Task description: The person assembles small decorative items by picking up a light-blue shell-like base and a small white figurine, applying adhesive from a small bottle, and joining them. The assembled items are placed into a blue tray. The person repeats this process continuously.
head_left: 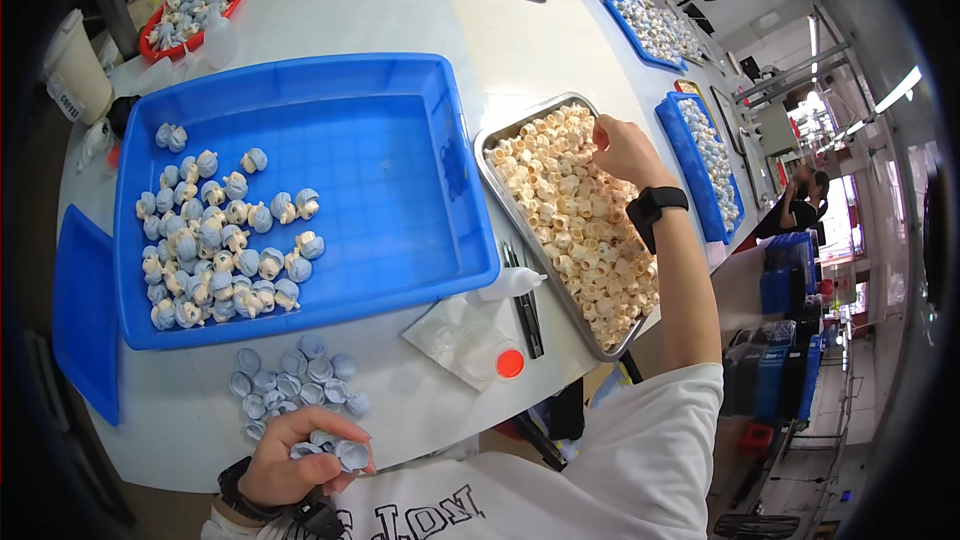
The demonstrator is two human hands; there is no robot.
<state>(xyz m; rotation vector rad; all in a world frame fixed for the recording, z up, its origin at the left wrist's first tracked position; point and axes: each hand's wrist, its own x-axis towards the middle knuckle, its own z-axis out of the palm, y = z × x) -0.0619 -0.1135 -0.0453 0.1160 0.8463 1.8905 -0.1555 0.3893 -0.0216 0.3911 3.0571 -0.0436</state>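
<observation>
My left hand is curled around several small blue-grey cup-shaped shells, just in front of a loose pile of similar shells on the table. At the far end of a metal tray, my right hand reaches down into a heap of small hollow cream pieces. Its fingers are bent together at the heap; what they pinch, if anything, is hidden. To the left, a large blue plastic tray holds assembled pieces with blue-grey tops and cream bodies, gathered on its left side.
Between the trays lie a white squeeze bottle, dark pens and a clear bag beside a red round cap. A red bowl of pieces stands at the back left. More filled trays line the table's far side.
</observation>
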